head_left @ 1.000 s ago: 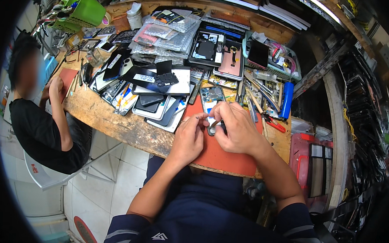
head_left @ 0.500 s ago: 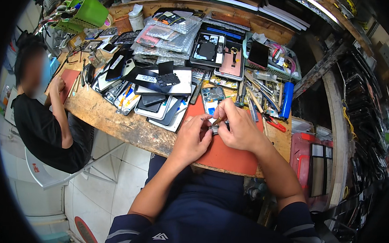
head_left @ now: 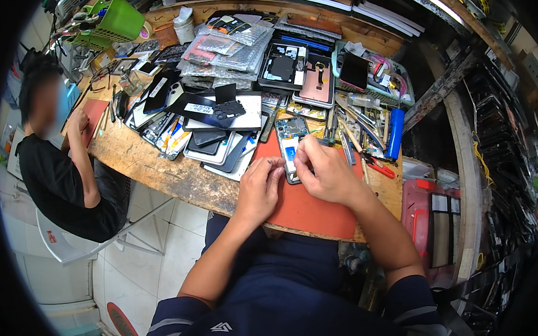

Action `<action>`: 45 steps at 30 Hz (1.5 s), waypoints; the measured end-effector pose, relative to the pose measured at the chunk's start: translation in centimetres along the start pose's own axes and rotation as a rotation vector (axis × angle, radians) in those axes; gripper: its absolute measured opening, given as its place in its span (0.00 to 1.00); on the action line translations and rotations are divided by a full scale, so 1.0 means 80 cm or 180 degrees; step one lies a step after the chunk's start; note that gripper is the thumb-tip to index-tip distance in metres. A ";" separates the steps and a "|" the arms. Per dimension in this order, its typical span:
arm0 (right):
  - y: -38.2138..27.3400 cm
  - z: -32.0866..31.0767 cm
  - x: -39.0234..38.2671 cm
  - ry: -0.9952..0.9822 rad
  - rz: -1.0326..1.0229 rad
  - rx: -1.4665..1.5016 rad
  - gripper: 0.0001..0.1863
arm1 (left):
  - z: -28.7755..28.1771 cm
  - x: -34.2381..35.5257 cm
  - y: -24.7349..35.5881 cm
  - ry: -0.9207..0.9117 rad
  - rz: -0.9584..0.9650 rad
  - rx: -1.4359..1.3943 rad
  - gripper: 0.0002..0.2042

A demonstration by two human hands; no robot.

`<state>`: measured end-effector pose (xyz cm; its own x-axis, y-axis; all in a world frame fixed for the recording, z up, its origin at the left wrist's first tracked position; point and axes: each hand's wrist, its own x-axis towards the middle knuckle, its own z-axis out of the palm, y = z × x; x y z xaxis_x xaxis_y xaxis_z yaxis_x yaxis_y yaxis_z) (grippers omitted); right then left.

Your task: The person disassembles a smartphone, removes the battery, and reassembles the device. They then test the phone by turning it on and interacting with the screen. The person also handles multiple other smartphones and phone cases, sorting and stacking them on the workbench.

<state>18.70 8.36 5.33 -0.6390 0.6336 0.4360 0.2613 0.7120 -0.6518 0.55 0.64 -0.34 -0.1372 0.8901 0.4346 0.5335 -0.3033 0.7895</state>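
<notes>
Both forearms are being extended over the red mat (head_left: 315, 209). The opened phone (head_left: 291, 146) is being pinched at its lower end by the right hand (head_left: 327, 175); the left hand (head_left: 261, 188), fingers curled narrowly, is being rested just beside it, seemingly touching its edge.

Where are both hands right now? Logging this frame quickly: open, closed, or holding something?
Left hand: fingers curled, fingertips at the edge of the opened smartphone with exposed circuit board; grip unclear.
Right hand: fingers bent, pressing on the smartphone.
</notes>
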 end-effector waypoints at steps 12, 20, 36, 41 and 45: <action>-0.029 -0.005 0.004 -0.0571 -0.0540 -0.0630 0.14 | -0.009 0.000 0.010 -0.0062 0.0012 0.0040 0.05; -0.033 -0.016 0.000 -0.0429 -0.0361 -0.0410 0.15 | -0.004 -0.002 0.005 0.0041 -0.0078 -0.0051 0.04; -0.015 -0.012 0.001 -0.0192 -0.0456 -0.0650 0.17 | -0.006 -0.001 0.004 0.0012 -0.0163 -0.0096 0.09; -0.009 -0.006 0.001 -0.0107 -0.0407 -0.0624 0.16 | -0.005 0.000 0.003 0.0006 -0.0109 -0.0011 0.05; -0.027 -0.010 0.003 -0.0163 -0.0417 -0.0499 0.13 | -0.006 0.000 0.002 -0.0032 -0.0118 0.0005 0.05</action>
<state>18.54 7.19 7.31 -0.7098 0.5192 0.4760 0.2803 0.8282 -0.4853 0.26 0.47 0.00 -0.1486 0.9041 0.4007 0.5296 -0.2695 0.8043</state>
